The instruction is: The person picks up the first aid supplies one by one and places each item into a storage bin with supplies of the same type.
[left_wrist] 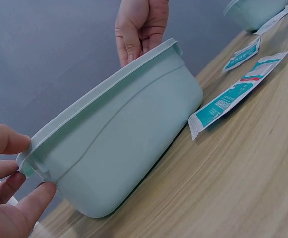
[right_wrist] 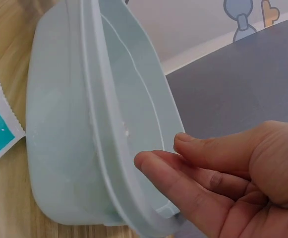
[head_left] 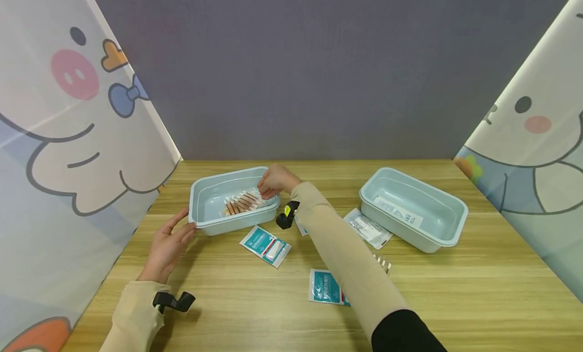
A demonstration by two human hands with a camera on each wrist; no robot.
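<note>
Brown-stick packet [head_left: 242, 202] lies in the tub [head_left: 241, 222] at eleven o'clock, seemingly already placed; teal packets [head_left: 263, 244] near twelve look left to do. The right hand [head_left: 277, 181], fingers nearly together, shows nothing held; the left hand [head_left: 165, 248] touches the tub's eight-o'clock corner, fingers spread.

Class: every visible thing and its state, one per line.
Left basin: upright, uncovered
Brown sticks: clear-wrapped, in left basin
Right basin: upright, uncovered
Teal packets: on table, some partly hidden
White packet: lying beside right basin
White-tipped sticks: partly covered by sleeve
Left hand: touching left basin
Right hand: fingers bent
</note>
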